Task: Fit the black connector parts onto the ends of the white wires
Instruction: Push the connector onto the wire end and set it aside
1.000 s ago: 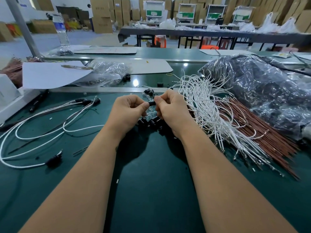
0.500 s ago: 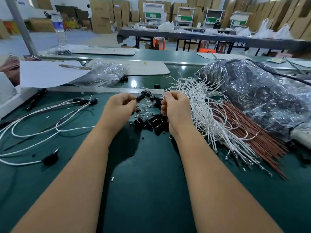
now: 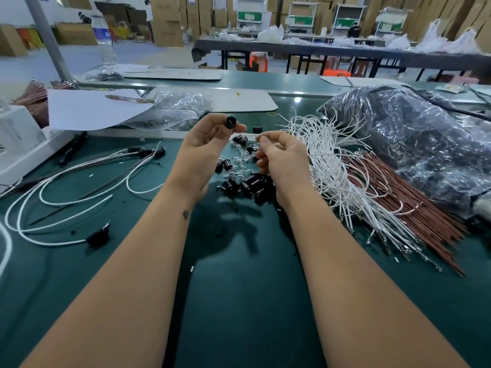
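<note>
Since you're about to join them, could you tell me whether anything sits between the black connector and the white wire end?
Nothing visible does. The left hand pinches the connector, the right hand pinches the wire, with open air between.

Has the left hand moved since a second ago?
Yes. The left hand has lifted and parted from the right hand, holding a black connector above the pile of black connectors.
</note>
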